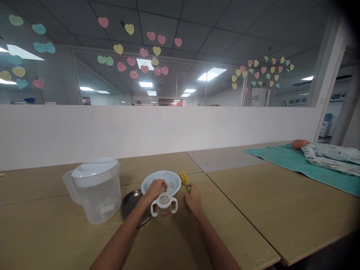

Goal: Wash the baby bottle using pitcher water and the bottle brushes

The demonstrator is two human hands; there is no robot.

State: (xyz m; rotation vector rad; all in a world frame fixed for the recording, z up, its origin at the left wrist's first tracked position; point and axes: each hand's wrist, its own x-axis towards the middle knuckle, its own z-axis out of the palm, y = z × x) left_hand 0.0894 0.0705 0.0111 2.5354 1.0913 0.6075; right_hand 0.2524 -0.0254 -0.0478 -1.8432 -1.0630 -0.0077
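My left hand (155,188) reaches over a white bowl (146,182), its fingers closed at the rim of some small clear pieces (172,185) inside. What those fingers hold, if anything, is too small to make out. In my right hand (193,198) is a bottle brush (184,177) with a yellow head and a green handle, held just right of the bowl. Between my forearms stands a clear baby bottle (164,210), upright and uncapped, with two white side handles. A round metal tray (131,205) lies partly under my left forearm.
A lidded clear plastic pitcher (98,195) stands left of the tray. At the far right, a teal mat (277,159) carries a doll (300,144) and folded patterned cloth (332,155). A low white wall (168,129) with glass above bounds the tables at the back.
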